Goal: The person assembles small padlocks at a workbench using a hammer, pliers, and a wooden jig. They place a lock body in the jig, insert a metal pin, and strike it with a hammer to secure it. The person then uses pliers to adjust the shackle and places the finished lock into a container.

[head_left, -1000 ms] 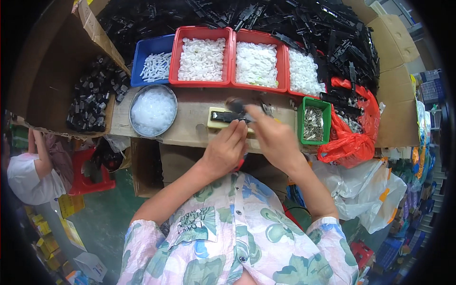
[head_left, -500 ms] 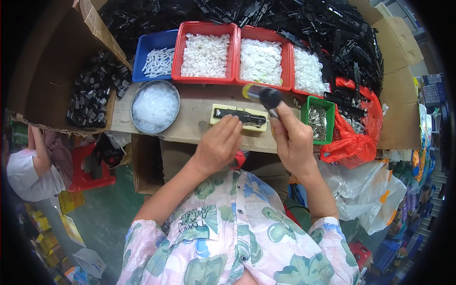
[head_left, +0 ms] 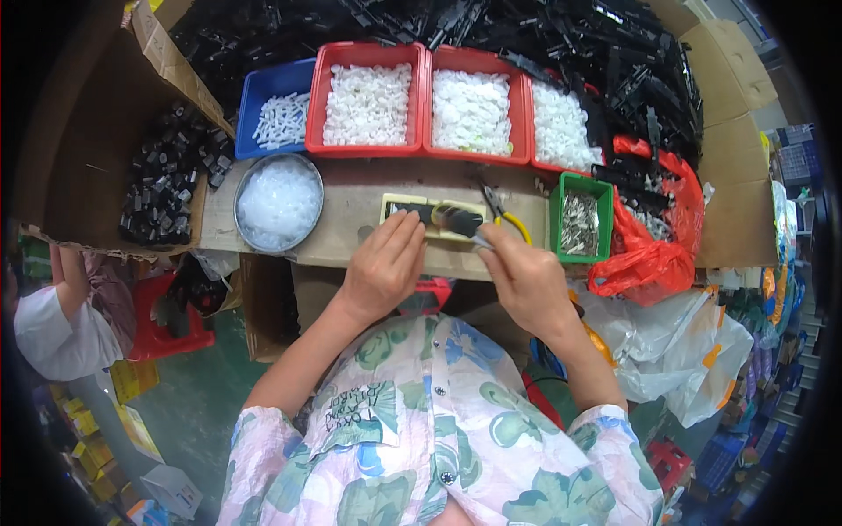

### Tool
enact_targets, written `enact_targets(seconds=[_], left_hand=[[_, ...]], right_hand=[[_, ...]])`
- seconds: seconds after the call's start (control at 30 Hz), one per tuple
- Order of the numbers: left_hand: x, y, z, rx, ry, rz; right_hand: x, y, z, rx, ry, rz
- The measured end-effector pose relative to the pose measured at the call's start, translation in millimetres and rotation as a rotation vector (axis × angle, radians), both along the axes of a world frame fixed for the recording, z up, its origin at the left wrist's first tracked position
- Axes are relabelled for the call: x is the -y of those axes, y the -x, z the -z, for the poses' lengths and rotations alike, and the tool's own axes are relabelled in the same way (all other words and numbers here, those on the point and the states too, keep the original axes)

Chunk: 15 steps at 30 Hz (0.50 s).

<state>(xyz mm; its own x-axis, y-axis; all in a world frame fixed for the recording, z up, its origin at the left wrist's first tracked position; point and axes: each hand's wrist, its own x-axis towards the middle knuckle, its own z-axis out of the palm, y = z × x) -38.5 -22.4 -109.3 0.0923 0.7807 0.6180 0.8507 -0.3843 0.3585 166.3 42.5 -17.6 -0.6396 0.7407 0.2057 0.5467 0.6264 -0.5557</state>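
My right hand (head_left: 532, 285) is closed round the handle of a small mallet with a black and yellow head (head_left: 458, 220). The mallet head is over the right part of a long black plastic part (head_left: 412, 212); whether it touches cannot be told. That part lies in a cream block-shaped holder (head_left: 474, 210) at the front of the work surface. With fingers together, my left hand (head_left: 386, 260) holds the part down at its left end. Just right of the holder lie pliers with yellow handles (head_left: 504, 213), partly hidden behind my right hand.
Beyond the holder stand a blue bin (head_left: 248, 114) of white pins and red bins (head_left: 424, 149) of small white parts. A round metal dish (head_left: 240, 230) is at left, a green tray (head_left: 559, 247) of metal pieces at right. Black parts (head_left: 614, 53) pile up behind.
My right hand has brought the mallet down and left, from raised to over the black part. The pliers have come into sight. My left hand stays on the part.
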Motion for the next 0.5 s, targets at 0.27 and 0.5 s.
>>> enact_targets(seconds=[0.27,0.5], left_hand=[[-25.7,-8.5,-3.0,-0.034,-0.018,0.059],[-31.4,-10.7,-2.1,-0.057,-0.018,0.078]], right_hand=[[-2.2,-19.9,2.3,0.054,-0.056,0.054],[-11.8,-44.7,26.8,0.176,0.076,0.257]])
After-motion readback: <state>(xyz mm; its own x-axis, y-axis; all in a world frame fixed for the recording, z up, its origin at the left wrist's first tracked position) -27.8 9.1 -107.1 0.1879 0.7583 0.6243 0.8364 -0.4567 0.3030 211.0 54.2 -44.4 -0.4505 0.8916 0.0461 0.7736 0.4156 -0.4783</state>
